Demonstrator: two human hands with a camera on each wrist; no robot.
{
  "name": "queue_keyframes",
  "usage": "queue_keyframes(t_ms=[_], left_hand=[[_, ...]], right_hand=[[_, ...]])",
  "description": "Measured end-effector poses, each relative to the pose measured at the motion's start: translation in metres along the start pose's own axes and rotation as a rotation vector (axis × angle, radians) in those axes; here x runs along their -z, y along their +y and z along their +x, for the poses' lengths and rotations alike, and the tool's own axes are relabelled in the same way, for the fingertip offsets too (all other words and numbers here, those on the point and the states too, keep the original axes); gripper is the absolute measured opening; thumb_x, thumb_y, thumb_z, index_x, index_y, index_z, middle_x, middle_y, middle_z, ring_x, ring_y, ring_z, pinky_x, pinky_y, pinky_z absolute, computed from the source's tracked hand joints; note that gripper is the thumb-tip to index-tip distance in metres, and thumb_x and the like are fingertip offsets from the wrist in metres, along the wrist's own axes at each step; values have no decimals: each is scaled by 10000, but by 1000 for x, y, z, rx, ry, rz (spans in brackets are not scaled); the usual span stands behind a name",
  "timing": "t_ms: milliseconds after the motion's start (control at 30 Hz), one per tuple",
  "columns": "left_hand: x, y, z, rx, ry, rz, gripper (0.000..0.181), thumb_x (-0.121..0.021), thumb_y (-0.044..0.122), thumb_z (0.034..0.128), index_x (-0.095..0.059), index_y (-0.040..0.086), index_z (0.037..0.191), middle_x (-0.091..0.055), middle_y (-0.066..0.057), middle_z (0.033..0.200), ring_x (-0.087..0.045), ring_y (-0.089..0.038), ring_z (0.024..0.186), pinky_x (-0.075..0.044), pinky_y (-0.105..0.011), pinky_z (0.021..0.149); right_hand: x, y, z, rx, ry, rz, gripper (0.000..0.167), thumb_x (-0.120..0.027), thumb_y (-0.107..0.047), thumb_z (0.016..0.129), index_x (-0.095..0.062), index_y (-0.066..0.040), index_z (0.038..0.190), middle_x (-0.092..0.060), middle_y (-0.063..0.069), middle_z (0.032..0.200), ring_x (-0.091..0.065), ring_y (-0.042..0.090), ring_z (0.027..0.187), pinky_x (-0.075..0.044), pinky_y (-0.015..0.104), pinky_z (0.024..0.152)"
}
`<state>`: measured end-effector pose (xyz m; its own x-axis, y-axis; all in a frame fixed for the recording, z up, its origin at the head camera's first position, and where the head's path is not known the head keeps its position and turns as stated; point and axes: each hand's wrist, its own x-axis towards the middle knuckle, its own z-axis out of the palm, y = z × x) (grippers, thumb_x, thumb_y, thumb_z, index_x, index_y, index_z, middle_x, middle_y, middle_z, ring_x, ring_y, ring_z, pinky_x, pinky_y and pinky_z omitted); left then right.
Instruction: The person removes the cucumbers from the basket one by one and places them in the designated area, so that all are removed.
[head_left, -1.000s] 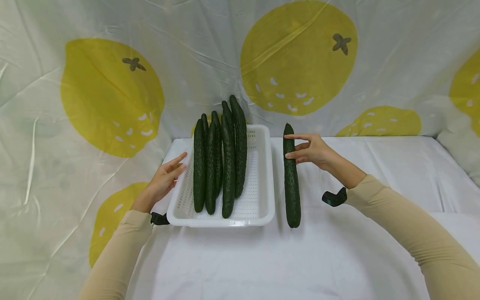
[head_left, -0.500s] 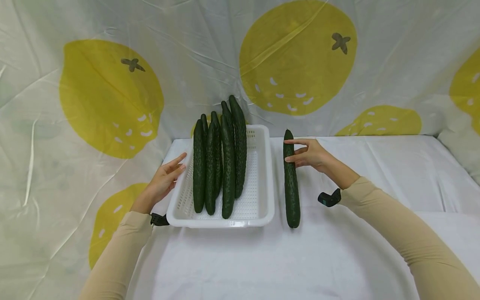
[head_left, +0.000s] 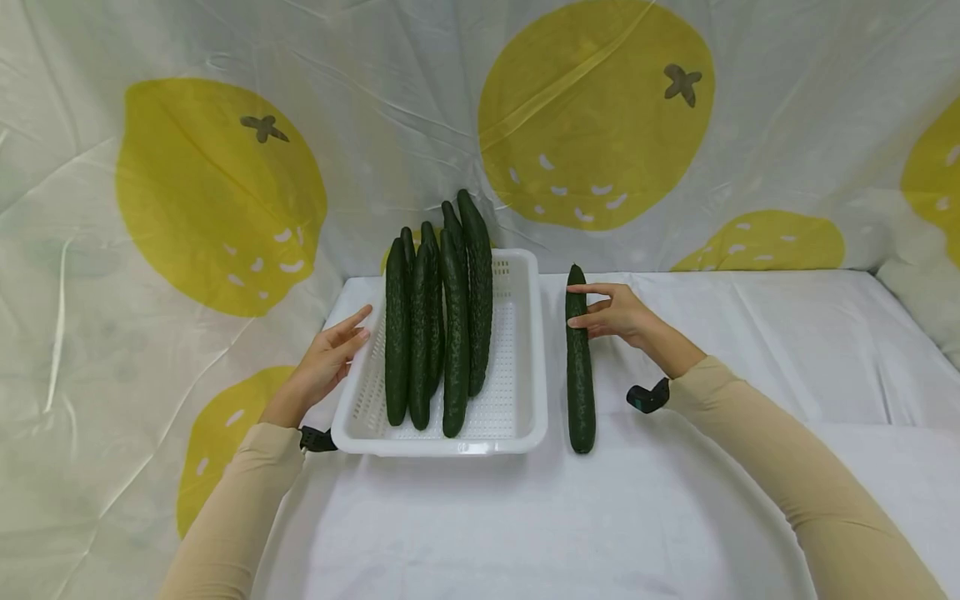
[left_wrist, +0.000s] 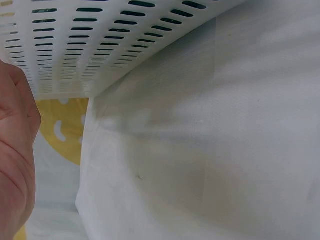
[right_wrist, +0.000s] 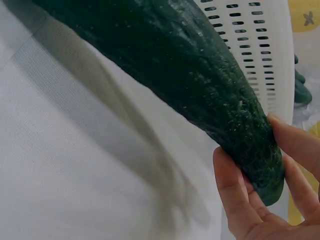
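My right hand point(head_left: 618, 317) pinches a long dark green cucumber point(head_left: 581, 383) near its far end, thumb on one side and fingers on the other. This cucumber lies lengthwise just right of a white plastic basket point(head_left: 534, 358). In the right wrist view, the held cucumber point(right_wrist: 190, 75) casts a shadow on the cloth that lies apart from the pinched end. Along the basket's left side rests my left hand point(head_left: 324, 362), fingers extended against the rim. Several cucumbers point(head_left: 455, 358) lean side by side in the basket, their far ends sticking out above its back rim.
White cloth point(head_left: 465, 525) covers the table. Behind it hangs a curtain point(head_left: 405, 100) printed with yellow lemons, close to the basket's back. The basket's slotted wall point(left_wrist: 100, 35) fills the top of the left wrist view. Inside the basket, bare floor point(head_left: 506, 375) shows at the right.
My right hand has come slightly nearer and to the left, and the held cucumber's far end has come down. The left hand and basket stay essentially in place.
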<state>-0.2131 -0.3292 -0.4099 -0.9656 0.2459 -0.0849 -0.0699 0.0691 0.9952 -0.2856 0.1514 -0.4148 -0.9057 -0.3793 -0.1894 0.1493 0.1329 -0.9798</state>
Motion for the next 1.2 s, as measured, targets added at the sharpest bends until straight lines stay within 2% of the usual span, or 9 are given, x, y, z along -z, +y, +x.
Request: queue_keyframes(t_ms=[267, 600, 800, 1000, 1200], left_hand=[[1, 0, -1, -6, -11, -30, 588, -476, 147, 1069, -217, 119, 1596, -588, -19, 1210, -648, -89, 896, -560, -215, 673], [1, -1, -1, -20, -22, -66, 575, -466, 115, 1070, -230, 124, 1595, -594, -24, 1199, -650, -87, 889, -556, -205, 660], [0, -2, 0, -23, -26, -89, 565, -462, 102, 1070, -250, 131, 1592, -602, -27, 1172, -659, -101, 907, -566, -223, 687], [0, -1, 0, -21, -19, -82, 585, -459, 101, 1070, -199, 82, 1593, -598, -29, 1167, -658, -103, 905, -569, -228, 693], [0, 0, -1, -24, -22, -66, 591, -456, 106, 1072, -182, 72, 1594, -594, -26, 1169, -656, -98, 903, -569, -228, 689]], right_hand=[[-3, 7, 9, -64, 39, 9, 714, -770, 19, 853, -463, -56, 1492, -353, 377, 1453, -680, 175, 746, -586, 384, 784], [-6, 14, 9, -48, 87, -28, 691, -797, -25, 842, -501, -59, 1465, -434, 347, 1393, -648, 174, 767, -575, 429, 821], [-7, 20, 12, -59, 118, -51, 694, -824, -47, 822, -524, -59, 1448, -556, 294, 1216, -638, 164, 672, -583, 393, 769], [-10, 24, 15, -40, 130, -106, 661, -830, -45, 814, -549, -22, 1412, -668, 148, 935, -652, 157, 615, -588, 402, 730], [-9, 29, 20, -30, 139, -172, 679, -868, -80, 778, -568, 5, 1381, -700, 78, 776, -665, 157, 568, -584, 395, 698]])
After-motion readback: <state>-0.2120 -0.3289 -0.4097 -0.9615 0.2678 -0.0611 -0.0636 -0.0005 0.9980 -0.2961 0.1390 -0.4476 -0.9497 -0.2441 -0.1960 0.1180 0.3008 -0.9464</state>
